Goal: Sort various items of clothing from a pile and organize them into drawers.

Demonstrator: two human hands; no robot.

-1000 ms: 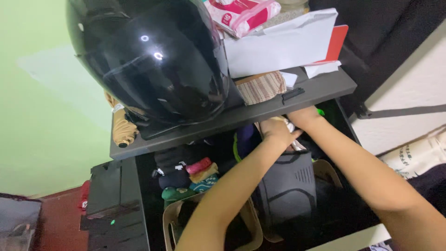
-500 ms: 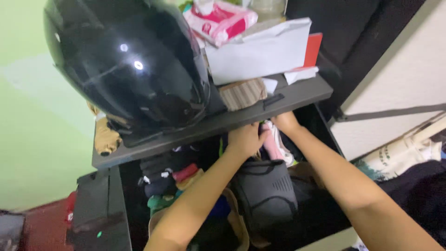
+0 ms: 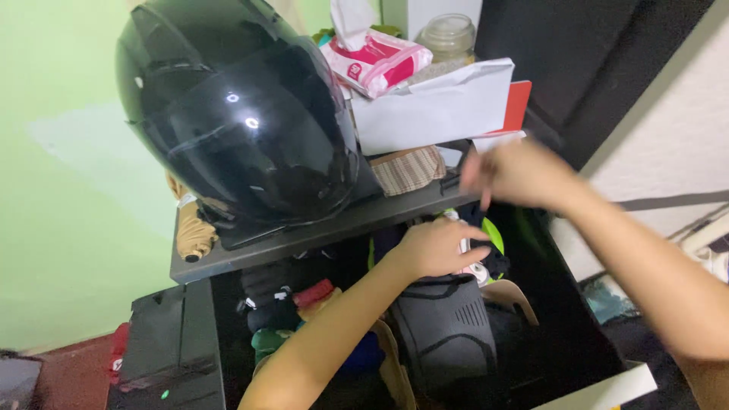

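Note:
My left hand [image 3: 437, 247] lies palm down on a pink and white folded cloth [image 3: 472, 267] at the back of an open dark drawer [image 3: 562, 326], just under the shelf edge. It presses on the cloth without gripping it. My right hand [image 3: 512, 171] is raised above the drawer, blurred, level with the front edge of the dark shelf [image 3: 304, 234]. Its fingers are loose and hold nothing. A grey plastic bin [image 3: 448, 330] stands in the drawer right below my left hand.
A big black helmet [image 3: 243, 129] fills the shelf's left side. Beside it are a striped pouch [image 3: 410, 168], white paper [image 3: 433, 106], a red card [image 3: 518, 105], a pink tissue pack [image 3: 376, 61] and a jar [image 3: 449, 34]. Rolled socks [image 3: 311, 294] fill the drawer's left.
My right hand has come out of the drawer and risen to shelf height. My left hand has stayed on the cloth and flattened over it.

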